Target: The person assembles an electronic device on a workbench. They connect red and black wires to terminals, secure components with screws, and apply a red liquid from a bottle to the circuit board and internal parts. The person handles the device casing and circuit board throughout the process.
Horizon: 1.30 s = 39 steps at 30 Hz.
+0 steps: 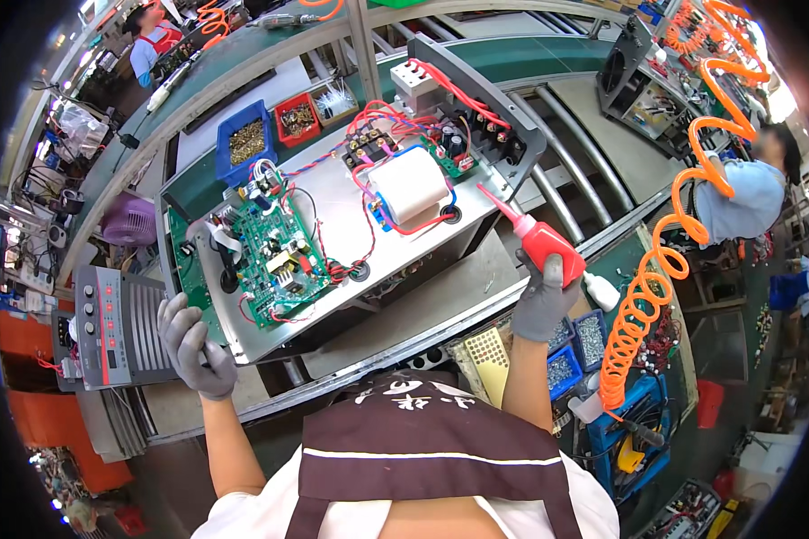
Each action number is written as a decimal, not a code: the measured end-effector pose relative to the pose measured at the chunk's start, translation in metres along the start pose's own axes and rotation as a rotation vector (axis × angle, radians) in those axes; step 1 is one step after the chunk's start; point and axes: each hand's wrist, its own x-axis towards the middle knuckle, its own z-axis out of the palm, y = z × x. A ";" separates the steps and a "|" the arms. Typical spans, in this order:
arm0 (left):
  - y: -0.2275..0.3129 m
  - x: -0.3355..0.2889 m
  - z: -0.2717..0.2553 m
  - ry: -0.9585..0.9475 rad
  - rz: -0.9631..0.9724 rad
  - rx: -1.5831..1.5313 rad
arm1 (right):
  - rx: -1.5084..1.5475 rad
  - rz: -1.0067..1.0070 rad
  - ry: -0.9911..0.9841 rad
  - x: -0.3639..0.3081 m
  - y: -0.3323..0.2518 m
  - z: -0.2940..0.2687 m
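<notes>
My right hand, in a grey glove, grips a red squeeze bottle. Its long pointed nozzle is aimed up and left, with the tip over the near right corner of a metal chassis. Bare of any object, my gloved left hand hovers beside the chassis's near left corner, fingers loosely bent and apart. The chassis carries a green circuit board, a large white cylindrical part, red and blue wiring, and a dark upright end panel with terminals.
Behind the chassis sit a blue bin of brass-coloured hardware and a red bin. Small blue trays of screws and a white bottle lie near my right hand. An orange coiled hose hangs at right. A finished-looking control panel stands left.
</notes>
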 end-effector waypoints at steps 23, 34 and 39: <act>0.000 0.002 0.001 0.049 -0.005 -0.014 | 0.330 0.487 0.224 -0.001 -0.016 -0.133; -0.003 -0.008 0.003 0.039 -0.019 -0.070 | 0.001 0.638 0.009 -0.056 -0.009 -0.233; 0.004 -0.006 0.001 0.042 -0.028 -0.054 | -0.893 0.417 -0.002 -0.047 0.014 -0.256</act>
